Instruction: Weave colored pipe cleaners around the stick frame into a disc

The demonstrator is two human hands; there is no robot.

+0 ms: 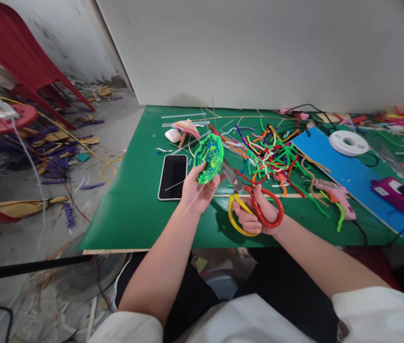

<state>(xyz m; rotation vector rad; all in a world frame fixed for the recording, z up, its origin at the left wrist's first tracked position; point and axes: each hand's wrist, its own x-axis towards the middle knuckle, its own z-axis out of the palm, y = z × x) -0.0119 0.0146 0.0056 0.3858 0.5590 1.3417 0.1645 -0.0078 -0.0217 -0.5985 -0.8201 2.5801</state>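
My left hand (202, 186) is closed on a small green and blue pipe-cleaner piece (209, 157), cupped in shape, with thin wires sticking out of it. In my right hand (255, 212) is a pair of scissors (237, 183) with one red and one yellow handle loop. The blades point up and left, close beside the green piece; whether they touch it I cannot tell. A phone (173, 177) lies left of my left hand. Behind it sit a pink and yellow umbrella-shaped piece (186, 127) and a white rounded case (173, 136).
A heap of coloured pipe cleaners (277, 152) covers the green table (130, 214) beyond the scissors. To the right are a blue board (312, 143), a white spool (348, 142), a pink glue gun (338, 197) and a purple box (395, 193) with cables. A red stool (5, 121) stands at left.
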